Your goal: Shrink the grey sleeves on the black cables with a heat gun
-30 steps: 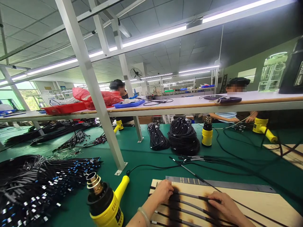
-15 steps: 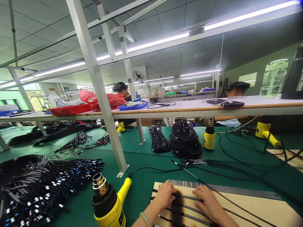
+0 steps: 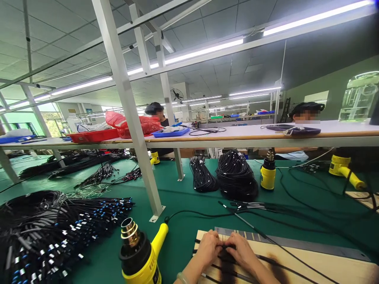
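My left hand point(image 3: 207, 249) and my right hand point(image 3: 242, 252) meet over the left part of a light wooden board point(image 3: 302, 263). Fingertips of both are pinched close together on a black cable point(image 3: 274, 262), which runs out to the right from under my right hand. The exact spot they grip is partly hidden by the fingers. More dark cables lie across the board below my hands, over a scorched dark band. A grey metal strip point(image 3: 319, 246) lies along the board's far edge. Left of the board stands a yellow and black heat gun point(image 3: 140, 258), nozzle up.
Black cables with white and blue ends point(image 3: 68, 225) pile up at left. Behind the board are a cable bundle point(image 3: 202, 175), a larger coil point(image 3: 237, 177) and another heat gun point(image 3: 268, 177). A metal post point(image 3: 127, 106) rises past the shelf point(image 3: 245, 139). Two people are beyond.
My right hand has moved left along the cable until its fingers came up to my left hand's. The whole view has shifted slightly, so things appear further right.
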